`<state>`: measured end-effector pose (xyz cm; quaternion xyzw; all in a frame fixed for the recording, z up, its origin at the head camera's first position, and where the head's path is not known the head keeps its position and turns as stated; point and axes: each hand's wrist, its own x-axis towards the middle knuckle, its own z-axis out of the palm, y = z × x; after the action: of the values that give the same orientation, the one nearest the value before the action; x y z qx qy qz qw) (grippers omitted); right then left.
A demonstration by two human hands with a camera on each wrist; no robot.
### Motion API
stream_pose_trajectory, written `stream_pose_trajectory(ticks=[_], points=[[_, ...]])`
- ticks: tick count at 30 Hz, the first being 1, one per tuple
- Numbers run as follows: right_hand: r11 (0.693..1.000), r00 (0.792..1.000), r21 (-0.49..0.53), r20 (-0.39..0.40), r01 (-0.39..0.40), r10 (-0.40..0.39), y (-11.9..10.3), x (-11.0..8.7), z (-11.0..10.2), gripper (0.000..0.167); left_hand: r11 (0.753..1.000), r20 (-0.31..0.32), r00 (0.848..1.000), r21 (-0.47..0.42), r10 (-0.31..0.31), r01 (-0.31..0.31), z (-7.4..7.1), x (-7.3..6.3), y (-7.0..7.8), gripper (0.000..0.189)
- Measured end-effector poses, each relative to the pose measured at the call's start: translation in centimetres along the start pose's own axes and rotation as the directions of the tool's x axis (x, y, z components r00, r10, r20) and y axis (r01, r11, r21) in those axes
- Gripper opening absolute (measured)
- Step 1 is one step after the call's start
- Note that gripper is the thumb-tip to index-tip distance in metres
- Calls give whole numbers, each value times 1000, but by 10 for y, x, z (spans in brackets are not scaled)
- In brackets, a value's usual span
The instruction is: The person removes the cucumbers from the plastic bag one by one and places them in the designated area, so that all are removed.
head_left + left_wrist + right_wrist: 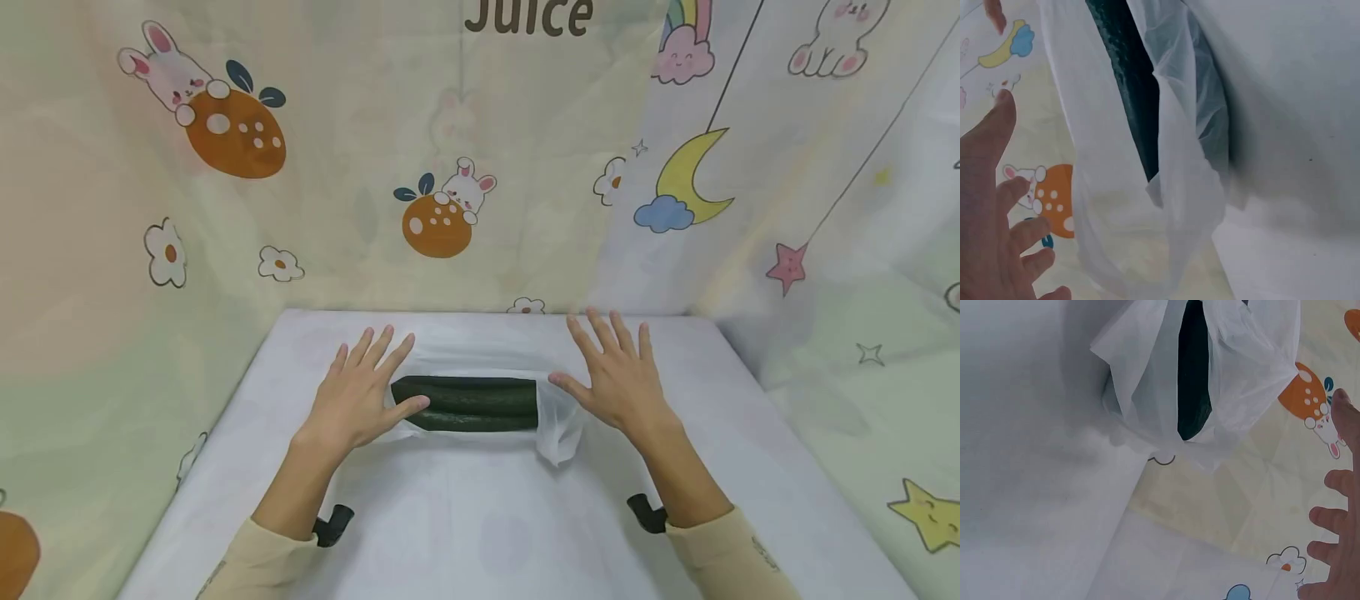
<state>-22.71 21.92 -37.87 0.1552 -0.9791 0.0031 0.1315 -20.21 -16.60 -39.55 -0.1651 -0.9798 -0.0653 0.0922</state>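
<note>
Writing: the word "Juice" [529,17] in brown letters on the printed backdrop [337,225] before you, its top trimmed by the upper edge of the head view; small dark marks on your beige sleeves [258,554], too small to read. Principal item: cucumbers [476,404], dark green, long, glossy and faintly ridged, apparently two side by side, lying crosswise on the white table [480,517] between your hands, within a thin, whitish, creased bag [558,421] that gathers in loose folds at the right end. Hands: your left hand [358,404], fingers straight and spread wide, thumb crossing in front of the cucumbers' left end, contact impossible to tell; your right hand [621,379], likewise spread wide and holding nothing, beside the bag's loose end. Obscured: the cucumbers' right ends, covered by the bag in the head view; both hands, cut by the frame in their own wrist views; the black wrist pieces [335,525], partly hidden by your forearms and hard to make out
</note>
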Motion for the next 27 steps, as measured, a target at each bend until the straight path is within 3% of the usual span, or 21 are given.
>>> stream_pose_trajectory(ticks=[7, 19, 23, 27], points=[[999, 999, -23, -37, 35, -36, -7, -5, -2, 93, 998, -61, 998, -66, 14, -18, 8, -13, -3, 95], [982, 979, 49, -102, 182, -176, -42, -18, 1, 95, 991, -76, 997, -137, -15, 4, 26, -34, -14, 84], [964, 957, 89, -168, 252, -235, -58, -19, 7, 97, 991, -88, 996, -135, -31, 19, 34, -41, -18, 84], [918, 914, 154, -244, 366, -324, -77, -20, 15, 92, 990, -119, 991, -137, -58, 41, 42, -47, -22, 83]])
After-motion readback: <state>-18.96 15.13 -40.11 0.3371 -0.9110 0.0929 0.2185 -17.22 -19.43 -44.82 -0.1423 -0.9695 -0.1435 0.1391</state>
